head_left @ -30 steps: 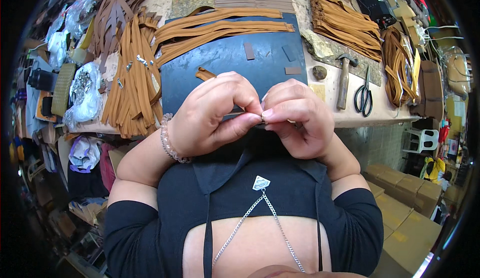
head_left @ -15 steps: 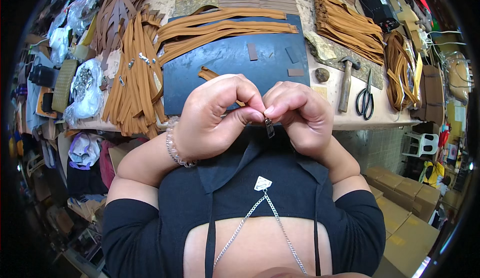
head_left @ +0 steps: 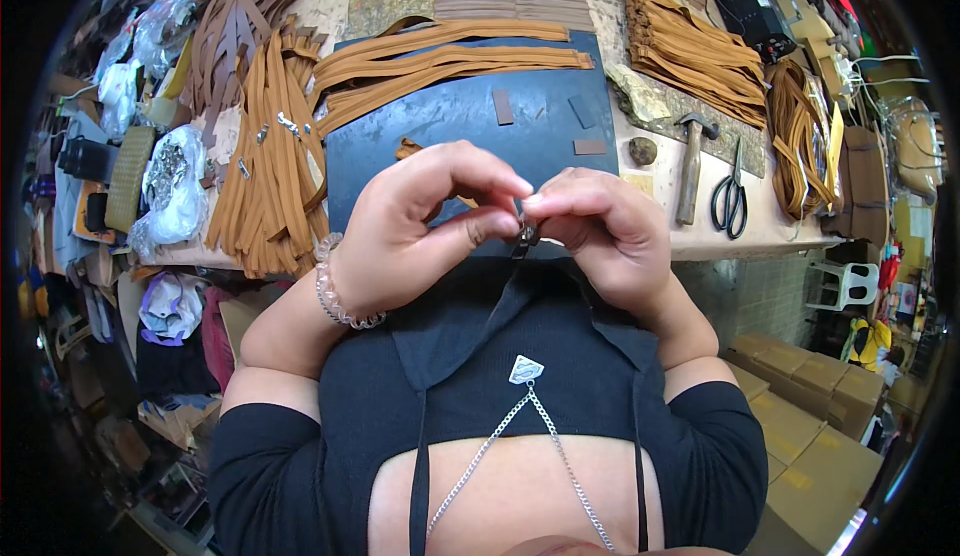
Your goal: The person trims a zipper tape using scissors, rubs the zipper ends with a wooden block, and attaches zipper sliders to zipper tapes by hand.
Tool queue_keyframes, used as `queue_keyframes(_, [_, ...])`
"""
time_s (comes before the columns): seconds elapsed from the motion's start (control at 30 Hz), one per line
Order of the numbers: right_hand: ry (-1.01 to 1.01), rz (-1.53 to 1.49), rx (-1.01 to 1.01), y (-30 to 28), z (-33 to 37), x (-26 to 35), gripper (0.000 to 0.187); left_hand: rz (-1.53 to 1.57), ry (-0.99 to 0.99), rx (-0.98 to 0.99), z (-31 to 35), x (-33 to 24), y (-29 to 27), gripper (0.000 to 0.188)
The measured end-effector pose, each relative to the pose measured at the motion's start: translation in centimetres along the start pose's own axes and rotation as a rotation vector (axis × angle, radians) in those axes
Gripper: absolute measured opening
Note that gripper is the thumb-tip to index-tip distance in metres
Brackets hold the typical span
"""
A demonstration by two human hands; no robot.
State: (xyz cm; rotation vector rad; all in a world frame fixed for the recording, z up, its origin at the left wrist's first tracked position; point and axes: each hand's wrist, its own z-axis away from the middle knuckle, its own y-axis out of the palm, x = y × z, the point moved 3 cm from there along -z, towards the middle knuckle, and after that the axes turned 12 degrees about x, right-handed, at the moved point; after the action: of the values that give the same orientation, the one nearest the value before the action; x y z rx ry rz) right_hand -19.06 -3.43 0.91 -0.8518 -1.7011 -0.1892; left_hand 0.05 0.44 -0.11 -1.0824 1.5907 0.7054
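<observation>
Close in front of my chest, my left hand [head_left: 415,226] and my right hand [head_left: 605,231] meet at the fingertips. Both are closed in a pinch. From between them hangs a small dark metal zipper slider [head_left: 523,240] with its pull, held by my right thumb and fingers. A short brown zipper tape [head_left: 408,148] sticks out beyond my left knuckles, and a bit of it shows inside that hand's curl. My fingers hide where tape and slider meet. Under the hands lies a dark blue work mat [head_left: 430,106].
Long brown zipper tapes [head_left: 460,59] cross the mat, with a heap [head_left: 265,166] on the left and a bundle [head_left: 690,51] at the far right. A hammer [head_left: 690,171], black scissors [head_left: 731,201] and a round stone [head_left: 643,151] lie on the right. A plastic bag of metal parts [head_left: 170,186] sits left.
The slider's pull has swung and tilted, and hangs a little higher and further left. My left hand has shifted slightly left, with its index finger and thumb a bit further apart.
</observation>
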Motion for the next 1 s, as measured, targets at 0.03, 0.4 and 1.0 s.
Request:
queue_keyframes(0.03, [0.015, -0.023, -0.004, 0.0, 0.1, 0.0, 0.027, -0.083, 0.055, 0.021, 0.0, -0.5, -0.1, 0.021])
queue_keyframes(0.4, [-0.133, 0.12, -0.027, -0.2, -0.3, 0.9, 0.026, -0.219, 0.079, 0.04, 0.4, -1.3, -0.4, 0.025])
queue_keyframes(1.0, [-0.105, 0.021, -0.152, 0.6, -0.1, 1.2, 0.029, -0.41, 0.163, 0.06, -0.3, -1.8, 0.6, 0.026])
